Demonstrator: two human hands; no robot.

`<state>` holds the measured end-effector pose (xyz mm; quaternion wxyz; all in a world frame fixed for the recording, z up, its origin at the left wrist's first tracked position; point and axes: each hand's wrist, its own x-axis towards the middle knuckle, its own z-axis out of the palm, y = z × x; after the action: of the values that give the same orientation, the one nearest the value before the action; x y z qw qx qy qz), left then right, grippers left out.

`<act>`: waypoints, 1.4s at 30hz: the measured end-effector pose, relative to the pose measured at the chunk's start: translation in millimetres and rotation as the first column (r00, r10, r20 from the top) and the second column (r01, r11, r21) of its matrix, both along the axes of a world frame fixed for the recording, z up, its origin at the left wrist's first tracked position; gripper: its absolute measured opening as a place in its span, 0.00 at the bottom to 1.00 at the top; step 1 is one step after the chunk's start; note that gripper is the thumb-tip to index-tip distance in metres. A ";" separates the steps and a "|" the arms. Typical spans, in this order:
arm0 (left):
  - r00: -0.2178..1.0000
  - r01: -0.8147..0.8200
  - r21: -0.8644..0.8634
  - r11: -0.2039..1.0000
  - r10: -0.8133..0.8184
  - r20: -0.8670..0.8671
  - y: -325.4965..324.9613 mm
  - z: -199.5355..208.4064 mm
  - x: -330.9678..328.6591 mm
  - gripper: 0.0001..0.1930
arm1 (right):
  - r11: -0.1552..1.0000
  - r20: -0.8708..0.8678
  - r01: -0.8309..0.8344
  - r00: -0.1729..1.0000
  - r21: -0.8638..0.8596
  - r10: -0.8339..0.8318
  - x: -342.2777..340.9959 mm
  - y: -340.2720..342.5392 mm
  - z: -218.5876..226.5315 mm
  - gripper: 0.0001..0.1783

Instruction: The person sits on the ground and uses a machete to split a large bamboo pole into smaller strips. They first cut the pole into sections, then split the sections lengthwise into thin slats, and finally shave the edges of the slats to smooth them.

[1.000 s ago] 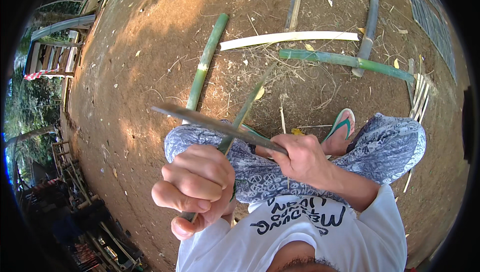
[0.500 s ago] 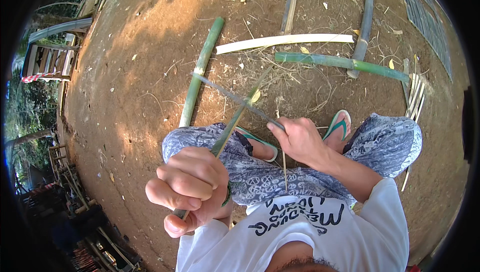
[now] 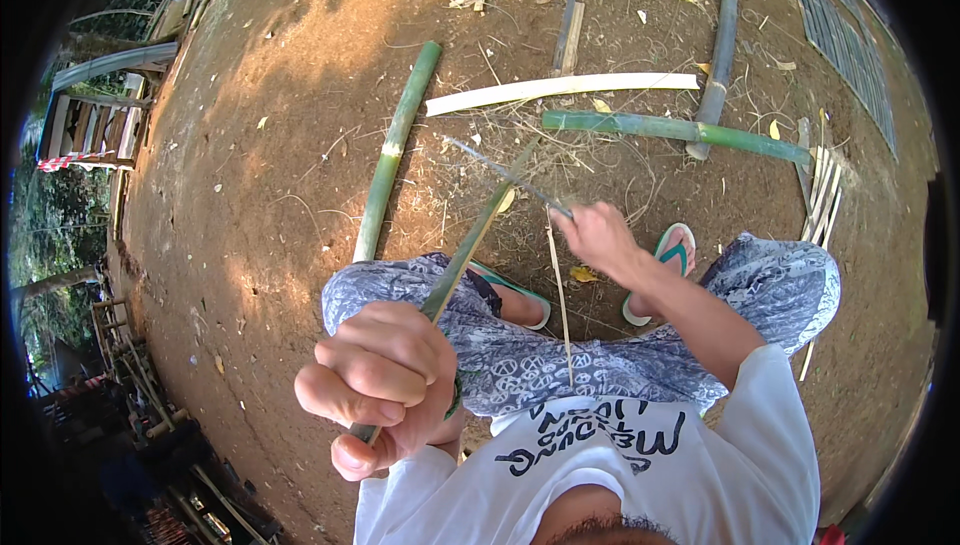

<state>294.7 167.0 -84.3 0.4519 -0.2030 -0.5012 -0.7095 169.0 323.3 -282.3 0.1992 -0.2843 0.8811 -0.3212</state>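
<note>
My left hand is closed around the near end of a green bamboo strip, which slants away from me over the ground. In my closed right hand is a knife with a long, narrow blade. Its handle is mostly hidden by my fingers. The blade lies across the strip close to the strip's far end, pointing to the far left. A thin pale sliver runs from my lap toward the ground between my feet.
Around me on brown soil lie a green bamboo pole, another green pole, a grey pole and a pale split slat. Several pale strips lie at right. Shavings are scattered ahead of my sandals.
My right hand has pushed the knife away from me along the bamboo strip, so the blade crosses nearer the far end. My left hand keeps its hold almost in place.
</note>
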 end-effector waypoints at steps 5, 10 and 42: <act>1.000 -0.019 0.024 1.000 0.019 -0.021 -7.9 -5.0 6.1 0.18 | 0.979 -0.115 -0.100 0.990 -0.177 0.080 -1.8 -1.7 4.3 0.23; 1.000 -0.013 0.002 1.000 0.013 -0.001 -8.4 0.2 1.4 0.16 | 1.000 -0.067 -0.016 0.998 -0.002 0.015 -32.7 2.4 -67.7 0.25; 0.901 -0.433 0.162 0.887 0.431 0.050 -71.8 118.7 17.7 0.17 | 0.930 0.388 0.298 0.848 0.213 -0.361 -104.8 -40.4 -127.0 0.23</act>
<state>312.5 95.2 34.3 0.6108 -0.0430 -0.4747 -0.6323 64.2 282.9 -409.3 0.3459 -0.0375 0.8738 -0.3397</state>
